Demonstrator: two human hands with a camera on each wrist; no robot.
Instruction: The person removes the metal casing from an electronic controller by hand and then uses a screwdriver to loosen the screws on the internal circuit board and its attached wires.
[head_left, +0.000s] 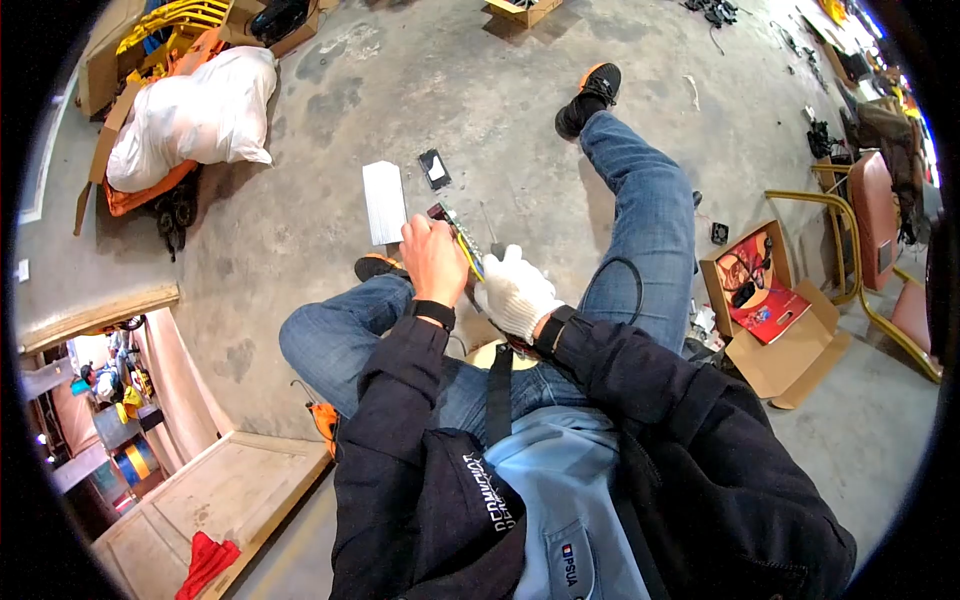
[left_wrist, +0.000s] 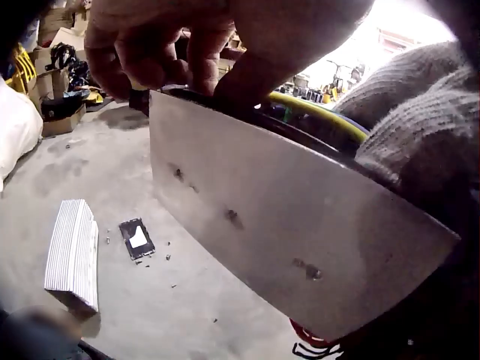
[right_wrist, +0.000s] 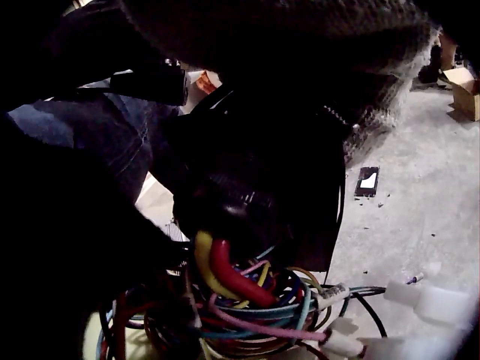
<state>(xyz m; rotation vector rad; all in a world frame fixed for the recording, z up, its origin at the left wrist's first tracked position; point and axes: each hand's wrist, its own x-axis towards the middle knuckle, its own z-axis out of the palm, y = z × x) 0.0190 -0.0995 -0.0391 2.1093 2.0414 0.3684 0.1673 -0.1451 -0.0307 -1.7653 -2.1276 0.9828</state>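
Between the person's knees is a flat metal-sided unit (left_wrist: pixel 285 210) with colored wires along its upper side; its pale face shows several dark marks. The bare left hand (head_left: pixel 435 258) grips it from above, with fingers curled over its edge in the left wrist view. The right hand (head_left: pixel 518 293), in a white knit glove, holds the near end. Red and yellow thick cables (right_wrist: pixel 232 274) come out of the dark end in the right wrist view, above a tangled bundle of thin wires with white connectors (right_wrist: pixel 345 341). A thin metal shaft (head_left: pixel 487 220) shows beyond the gloved fingers.
On the concrete floor ahead lie a white ribbed block (head_left: pixel 384 203) and a small black rectangular part (head_left: pixel 434 169) with a white patch. An open cardboard box (head_left: pixel 768 345) stands at right near a chair (head_left: pixel 873 225). A white bag (head_left: pixel 205 115) sits upper left.
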